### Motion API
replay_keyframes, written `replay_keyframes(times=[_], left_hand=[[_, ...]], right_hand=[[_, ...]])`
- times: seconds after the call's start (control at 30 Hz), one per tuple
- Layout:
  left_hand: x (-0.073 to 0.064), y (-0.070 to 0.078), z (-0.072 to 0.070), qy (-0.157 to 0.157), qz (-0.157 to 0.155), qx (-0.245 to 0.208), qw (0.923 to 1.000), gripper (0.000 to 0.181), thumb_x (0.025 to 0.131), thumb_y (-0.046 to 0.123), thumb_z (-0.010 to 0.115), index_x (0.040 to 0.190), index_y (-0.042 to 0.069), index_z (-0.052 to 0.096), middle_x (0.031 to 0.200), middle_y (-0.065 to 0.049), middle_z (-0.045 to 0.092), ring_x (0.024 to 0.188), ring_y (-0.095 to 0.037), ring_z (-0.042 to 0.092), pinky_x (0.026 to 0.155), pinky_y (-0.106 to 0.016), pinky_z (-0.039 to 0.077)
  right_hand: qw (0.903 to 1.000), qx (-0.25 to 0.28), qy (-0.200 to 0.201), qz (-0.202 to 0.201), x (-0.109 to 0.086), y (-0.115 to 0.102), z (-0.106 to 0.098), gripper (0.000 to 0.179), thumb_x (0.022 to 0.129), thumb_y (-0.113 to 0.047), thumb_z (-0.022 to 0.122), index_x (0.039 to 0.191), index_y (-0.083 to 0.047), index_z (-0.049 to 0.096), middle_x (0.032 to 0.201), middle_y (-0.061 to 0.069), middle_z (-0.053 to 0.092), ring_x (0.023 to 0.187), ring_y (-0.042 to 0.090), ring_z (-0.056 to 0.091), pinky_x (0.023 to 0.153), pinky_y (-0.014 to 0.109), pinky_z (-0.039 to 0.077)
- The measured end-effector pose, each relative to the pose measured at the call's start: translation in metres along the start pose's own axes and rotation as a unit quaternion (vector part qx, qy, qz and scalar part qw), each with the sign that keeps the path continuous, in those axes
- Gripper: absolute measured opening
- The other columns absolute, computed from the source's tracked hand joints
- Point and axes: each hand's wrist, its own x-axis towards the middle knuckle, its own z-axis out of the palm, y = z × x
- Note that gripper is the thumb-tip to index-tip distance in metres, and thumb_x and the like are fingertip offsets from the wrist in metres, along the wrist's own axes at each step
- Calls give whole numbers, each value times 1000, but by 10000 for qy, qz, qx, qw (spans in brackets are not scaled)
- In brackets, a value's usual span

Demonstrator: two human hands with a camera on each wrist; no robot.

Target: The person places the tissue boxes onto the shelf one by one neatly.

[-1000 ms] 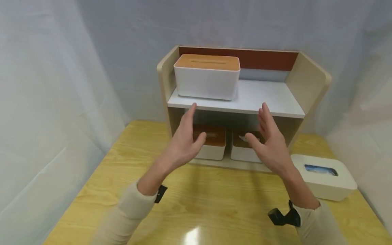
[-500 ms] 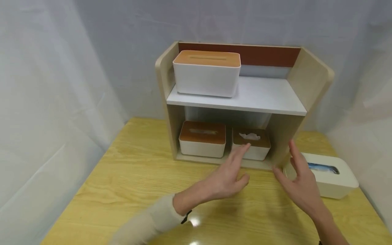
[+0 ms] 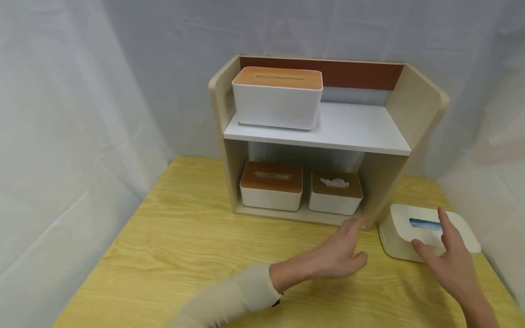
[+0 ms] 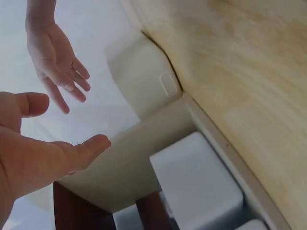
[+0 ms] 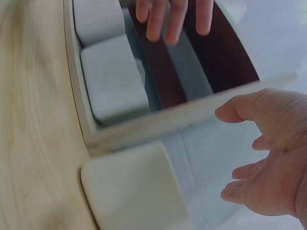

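Note:
A cream tissue box [image 3: 410, 248] with a blue pack showing in its slot stands on the table at the right of the shelf. My right hand [image 3: 453, 262] hovers over its front, thumb and fingers spread apart and holding nothing; it overlaps the box in the head view. Left of the box, my left hand [image 3: 338, 255] hangs above the table in front of the shelf's lower right corner, fingers extended and nothing in them. In the left wrist view the tissue box [image 4: 139, 72] lies beyond the fingers of my left hand [image 4: 43, 158].
A two-tier wooden shelf [image 3: 361, 125] stands at the back. A white tissue box [image 3: 275, 107] with an orange lid sits on its upper board. Below are two more, one brown-lidded [image 3: 270, 198] and a smaller one [image 3: 334, 202] with tissue poking out. White curtains [image 3: 74, 182] surround the table [image 3: 176, 255].
Both hands have come away from the front of the shelf, moving right and down toward the cream tissue box. The boxes have stayed in place.

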Motion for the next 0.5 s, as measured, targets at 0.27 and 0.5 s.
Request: replay_keyframes(times=[0.27, 0.5], left_hand=[[10, 1, 17, -130, -27, 79, 9999, 75, 96, 16, 51, 158, 9, 10, 161, -16, 21, 147, -19, 25, 115, -26, 29], [22, 3, 27, -238, -276, -49, 9993, 78, 95, 18, 54, 159, 12, 9, 162, -13, 20, 147, -17, 24, 114, -26, 30]], right_hand=[[9976, 28, 85, 692, -6, 32, -14, 84, 97, -10, 59, 160, -9, 3, 161, 29, 6, 149, 28, 5, 118, 22, 7], [9931, 239, -164, 1140, -4, 50, -26, 86, 100, -12, 54, 157, -3, -10, 159, 31, -11, 145, 47, -10, 107, 74, 2]])
